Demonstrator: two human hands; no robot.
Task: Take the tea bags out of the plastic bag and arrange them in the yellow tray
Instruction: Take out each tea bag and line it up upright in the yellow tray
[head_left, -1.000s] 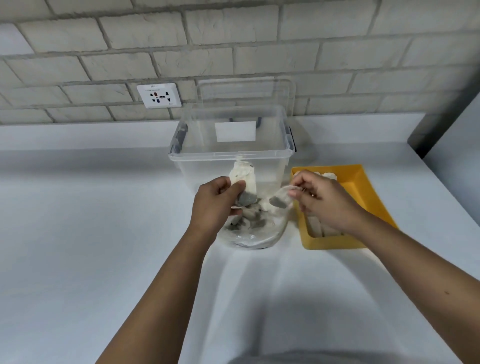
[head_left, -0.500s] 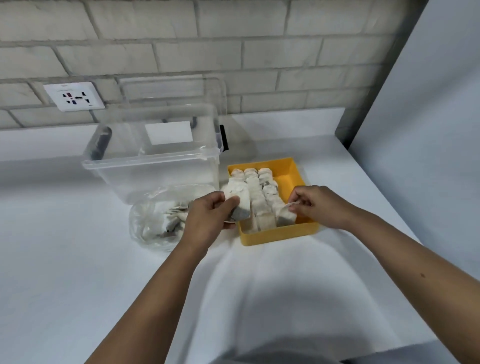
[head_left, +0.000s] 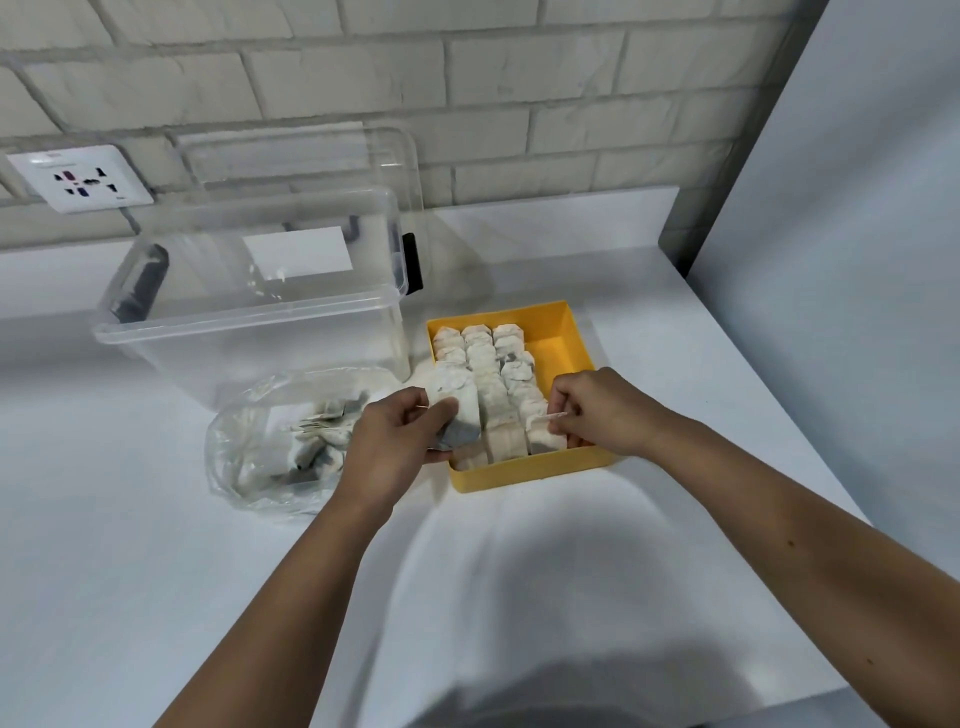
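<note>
left hand (head_left: 395, 447) grasps one tea bag (head_left: 457, 405) between thumb and fingers, upright, just over the near-left corner of the yellow tray (head_left: 558, 343). My read: it's staged there to drop into the left row once the other side is seated

right hand (head_left: 602, 410) pinches a second tea bag (head_left: 543, 439) by its top edge at the near end of the right row. It's down inside the tray against the near wall. Fingertip pinch rather than full grip, so probably squaring it up

tray sits just right of the plastic bag (head_left: 234, 467), so each transfer is a short hop. The bag lies slumped on the counter (head_left: 156, 571); can't tell which way its mouth faces

bags in the tray stand on edge and overlap like tiles. That packs more per row and leaves the tray's right strip bare, likely room for a fourth row

counts:
- rows in tray: 3, running far to near
- bags per row: several, overlap too heavy for an exact figure
- tea bags in hand: 2, one per hand
- loose tea bags (head_left: 317, 441) in the plastic bag: a heap, not countable, clearly more than a few
- tray 1, plastic bag 1
- clear storage box (head_left: 249, 332) 1, open, far-left of the tray
- lid (head_left: 296, 156) 1, leaning on the wall behind the box
- wall socket (head_left: 78, 179) 1, far left
</note>
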